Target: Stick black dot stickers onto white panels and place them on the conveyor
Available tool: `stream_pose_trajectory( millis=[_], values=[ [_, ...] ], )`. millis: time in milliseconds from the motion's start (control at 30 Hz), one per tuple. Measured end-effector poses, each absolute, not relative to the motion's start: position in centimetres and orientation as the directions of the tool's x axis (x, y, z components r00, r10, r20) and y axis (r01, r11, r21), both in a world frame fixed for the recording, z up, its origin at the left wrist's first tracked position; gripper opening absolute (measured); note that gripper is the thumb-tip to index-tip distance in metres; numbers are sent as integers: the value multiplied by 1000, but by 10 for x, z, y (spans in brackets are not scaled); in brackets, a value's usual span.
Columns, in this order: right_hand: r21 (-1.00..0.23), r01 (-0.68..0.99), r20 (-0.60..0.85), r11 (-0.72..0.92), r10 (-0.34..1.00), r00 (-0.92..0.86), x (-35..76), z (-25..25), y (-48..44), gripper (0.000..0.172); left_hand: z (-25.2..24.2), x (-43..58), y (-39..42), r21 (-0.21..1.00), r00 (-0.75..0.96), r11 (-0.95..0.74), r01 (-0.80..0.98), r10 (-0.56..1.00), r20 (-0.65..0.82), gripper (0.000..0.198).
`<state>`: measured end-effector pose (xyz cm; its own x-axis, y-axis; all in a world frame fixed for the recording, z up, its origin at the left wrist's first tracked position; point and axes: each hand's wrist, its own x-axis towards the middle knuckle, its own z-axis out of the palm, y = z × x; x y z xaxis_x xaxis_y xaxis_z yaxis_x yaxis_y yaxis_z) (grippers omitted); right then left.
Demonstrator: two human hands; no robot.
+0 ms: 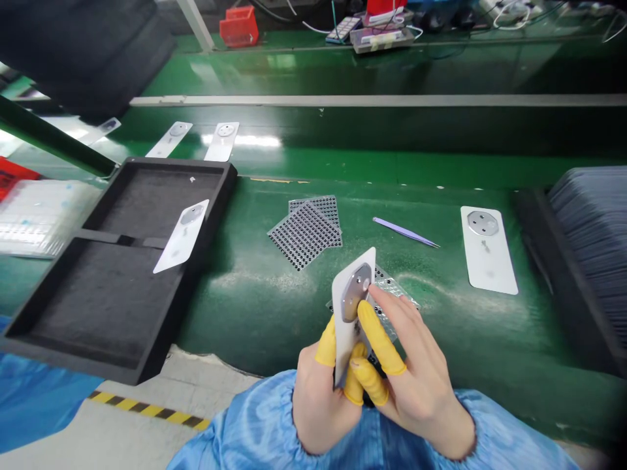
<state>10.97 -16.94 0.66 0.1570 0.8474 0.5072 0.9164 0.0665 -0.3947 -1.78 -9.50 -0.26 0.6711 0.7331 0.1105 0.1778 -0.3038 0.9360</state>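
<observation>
My left hand (321,398) grips a white phone back cover (345,343) by its lower part, holding it tilted on edge above the bench. The cover has a silver camera plate (353,297) with round holes. My right hand (416,372) is at the cover's right side, its fingers bent against the cover and one bare fingertip at the plate's edge. Yellow finger cots sit on several fingers of both hands. Partly hidden behind the hands lies a clear sheet (399,294) with small black dots. Beyond it are two overlapping sheets of black dots (306,232) and purple tweezers (404,232).
Another back cover (490,261) lies at right, beside a black tray (553,281) of stacked grey sheets (595,228). At left, one cover (183,235) rests across the rim of a black divided tray (196,281). Two covers (221,141) lie farther back, near a dark sleeve (88,52).
</observation>
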Motion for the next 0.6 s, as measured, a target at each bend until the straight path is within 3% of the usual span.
stream_pose_trajectory(
  millis=[200, 433, 500, 600],
  values=[
    [-469, 879, 516, 87, 834, 193, 107, 5, -162, 61, -1, -15, -92, 920, 691, -353, 168, 708, 145, 53],
    [-726, 683, 421, 75, 834, 356, 112, -15, -154, 53, -13, -10, -86, 953, 602, -208, 219, 798, 36, 66],
    [-715, 697, 379, -50, 810, 448, 125, -23, -157, 60, -12, -14, -68, 958, 535, -228, 172, 838, 104, 73],
    [-547, 779, 300, -306, 798, 523, 147, -41, -164, 60, -11, -27, -34, 904, 447, -360, 231, 865, 230, 65]
  ],
)
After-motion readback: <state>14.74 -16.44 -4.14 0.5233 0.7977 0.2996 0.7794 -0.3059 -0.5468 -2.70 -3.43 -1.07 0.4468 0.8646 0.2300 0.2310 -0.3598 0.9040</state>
